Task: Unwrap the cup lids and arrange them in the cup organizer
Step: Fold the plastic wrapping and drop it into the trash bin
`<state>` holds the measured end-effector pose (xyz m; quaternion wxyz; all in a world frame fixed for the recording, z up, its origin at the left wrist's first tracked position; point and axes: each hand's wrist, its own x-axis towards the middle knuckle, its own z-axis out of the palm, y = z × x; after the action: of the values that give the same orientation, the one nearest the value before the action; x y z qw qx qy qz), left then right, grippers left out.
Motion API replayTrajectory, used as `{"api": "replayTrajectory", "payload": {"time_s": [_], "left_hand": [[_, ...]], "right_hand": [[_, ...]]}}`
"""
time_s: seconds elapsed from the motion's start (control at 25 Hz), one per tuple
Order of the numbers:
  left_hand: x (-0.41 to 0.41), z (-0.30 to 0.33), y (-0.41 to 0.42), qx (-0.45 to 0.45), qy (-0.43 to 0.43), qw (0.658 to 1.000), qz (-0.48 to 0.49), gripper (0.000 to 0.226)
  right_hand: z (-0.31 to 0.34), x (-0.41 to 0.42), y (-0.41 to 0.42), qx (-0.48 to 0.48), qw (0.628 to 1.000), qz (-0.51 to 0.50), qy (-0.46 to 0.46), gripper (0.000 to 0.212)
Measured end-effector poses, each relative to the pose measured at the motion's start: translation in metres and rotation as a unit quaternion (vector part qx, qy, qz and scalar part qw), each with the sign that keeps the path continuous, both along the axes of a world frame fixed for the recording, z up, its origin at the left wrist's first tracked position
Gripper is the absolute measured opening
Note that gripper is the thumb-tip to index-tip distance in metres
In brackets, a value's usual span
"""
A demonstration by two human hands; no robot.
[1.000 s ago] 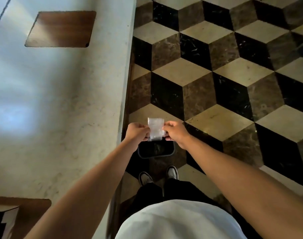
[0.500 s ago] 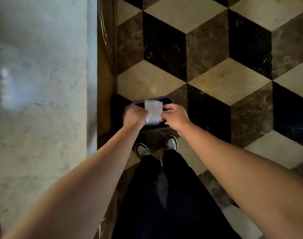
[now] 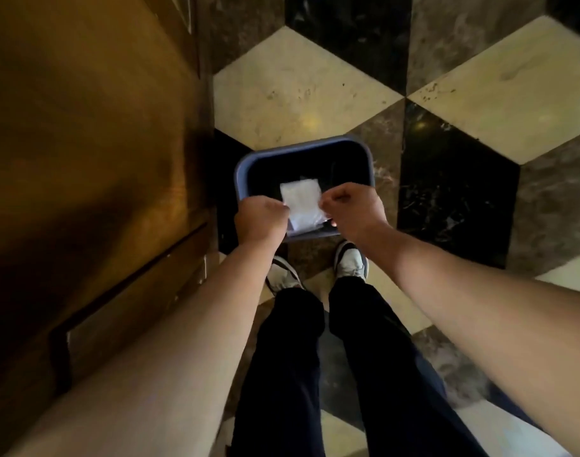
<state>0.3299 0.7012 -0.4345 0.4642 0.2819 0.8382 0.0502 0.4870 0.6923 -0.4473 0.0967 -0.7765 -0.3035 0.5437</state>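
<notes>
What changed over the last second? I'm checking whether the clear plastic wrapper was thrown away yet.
The view tipped down and nearer: the white stone counter left the picture, and the dark blue rectangular bin now fills the middle. The left hand and right hand stayed pinching the clear plastic wrapper over the bin's opening; it is not dropped.

A marble floor (image 3: 301, 94) of cream, brown and black diamond tiles carries a blue bin (image 3: 245, 166), standing just beside a wooden cabinet front (image 3: 94, 159).
</notes>
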Motion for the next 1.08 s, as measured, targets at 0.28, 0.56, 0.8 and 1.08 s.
{"api": "replayTrajectory", "payload": {"time_s": [0.28, 0.56, 0.8, 1.08], "left_hand": [[-0.01, -0.092, 0.007, -0.02, 0.007, 1.0, 0.014, 0.027], [-0.011, -0.16, 0.01, -0.063, 0.0, 0.998, -0.003, 0.023], [-0.022, -0.181, 0.009, -0.063, -0.02, 0.997, -0.042, 0.021], [-0.029, -0.171, 0.012, -0.046, -0.016, 0.995, -0.084, 0.035]], "right_hand": [[-0.092, -0.021, 0.016, -0.004, 0.999, 0.042, 0.012, 0.011], [-0.171, -0.033, 0.02, -0.04, 0.995, 0.085, 0.022, 0.015], [-0.195, -0.037, 0.029, -0.08, 0.989, 0.112, 0.051, 0.024], [-0.184, -0.023, 0.039, -0.098, 0.983, 0.147, 0.04, 0.023]]}}
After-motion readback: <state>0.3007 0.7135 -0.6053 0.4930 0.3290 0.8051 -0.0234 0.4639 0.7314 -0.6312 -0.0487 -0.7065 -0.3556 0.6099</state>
